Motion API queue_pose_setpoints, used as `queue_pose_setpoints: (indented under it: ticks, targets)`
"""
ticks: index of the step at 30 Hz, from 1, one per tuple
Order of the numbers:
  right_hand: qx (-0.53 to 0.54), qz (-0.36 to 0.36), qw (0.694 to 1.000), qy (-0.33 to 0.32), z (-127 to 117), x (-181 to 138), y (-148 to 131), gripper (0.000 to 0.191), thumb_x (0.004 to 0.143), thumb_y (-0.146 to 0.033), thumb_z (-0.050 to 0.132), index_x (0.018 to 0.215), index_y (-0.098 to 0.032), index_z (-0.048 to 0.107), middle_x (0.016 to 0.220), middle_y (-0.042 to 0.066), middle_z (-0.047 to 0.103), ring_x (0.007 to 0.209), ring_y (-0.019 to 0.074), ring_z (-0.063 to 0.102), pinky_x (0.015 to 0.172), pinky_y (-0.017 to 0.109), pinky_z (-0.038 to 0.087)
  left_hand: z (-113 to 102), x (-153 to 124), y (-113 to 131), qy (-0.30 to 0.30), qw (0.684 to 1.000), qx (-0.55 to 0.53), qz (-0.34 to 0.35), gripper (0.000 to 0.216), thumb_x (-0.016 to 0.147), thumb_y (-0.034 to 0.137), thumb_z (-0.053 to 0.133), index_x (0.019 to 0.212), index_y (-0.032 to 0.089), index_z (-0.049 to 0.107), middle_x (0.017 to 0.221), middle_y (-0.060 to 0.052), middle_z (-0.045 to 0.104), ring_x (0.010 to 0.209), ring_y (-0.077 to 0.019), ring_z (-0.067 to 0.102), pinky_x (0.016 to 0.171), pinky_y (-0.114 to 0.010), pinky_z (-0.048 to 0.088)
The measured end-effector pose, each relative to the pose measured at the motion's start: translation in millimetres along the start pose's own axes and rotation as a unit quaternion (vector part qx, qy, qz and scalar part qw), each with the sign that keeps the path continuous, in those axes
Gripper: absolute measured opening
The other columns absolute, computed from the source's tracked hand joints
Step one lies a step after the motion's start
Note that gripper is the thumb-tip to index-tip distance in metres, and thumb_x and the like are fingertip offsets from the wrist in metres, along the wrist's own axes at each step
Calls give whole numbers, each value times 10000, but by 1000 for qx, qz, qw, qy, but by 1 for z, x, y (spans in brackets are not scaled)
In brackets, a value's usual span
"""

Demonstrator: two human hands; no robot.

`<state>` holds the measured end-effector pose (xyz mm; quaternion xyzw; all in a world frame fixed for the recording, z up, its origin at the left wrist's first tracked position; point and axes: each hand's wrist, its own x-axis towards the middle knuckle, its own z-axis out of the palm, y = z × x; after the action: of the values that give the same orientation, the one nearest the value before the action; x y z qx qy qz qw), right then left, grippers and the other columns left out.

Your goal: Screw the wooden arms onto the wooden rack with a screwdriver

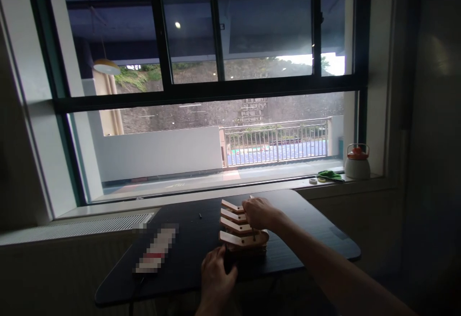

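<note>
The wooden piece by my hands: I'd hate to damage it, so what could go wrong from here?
The thin rod below the right hand might slip and scratch the wooden piece. With the left hand only at its near-left corner, the piece could shift on the table. The small dark item lying apart could be knocked away.
</note>
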<state>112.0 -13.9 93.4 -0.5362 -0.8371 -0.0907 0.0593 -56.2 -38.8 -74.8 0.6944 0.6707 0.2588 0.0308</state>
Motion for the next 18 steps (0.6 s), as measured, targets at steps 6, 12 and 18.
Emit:
queue_pose_setpoints:
  ticks: [6, 12, 18]
  targets:
    - [23, 4, 1000, 8, 0, -1, 8, 239, 820, -287, 542, 975, -152, 665, 935, 153, 711, 854, 260, 665, 664, 296, 449, 15, 22, 7, 39, 993, -110, -12, 400, 751, 232, 546, 1131, 138, 630, 1124, -109, 673, 1123, -259, 563, 984, -330, 399]
    - [63, 23, 997, 44, 5, -12, 33, 218, 847, -219, 466, 906, -163, 668, 887, 124, 719, 815, 230, 661, 634, 268, 392, 32, 43, 7, 82, 888, -452, -15, 556, 633, 305, 656, 1142, 86, 617, 1160, -165, 654, 1092, -304, 597, 971, -370, 440]
    - [111, 56, 988, 88, 16, -25, 54, 201, 880, -233, 456, 897, -159, 642, 858, 102, 716, 783, 210, 653, 616, 261, 344, 18, 63, 40, 9, 762, -644, -76, 531, 629, 284, 732, 1130, 159, 609, 936, -88, 726, 864, -227, 685, 762, -307, 535]
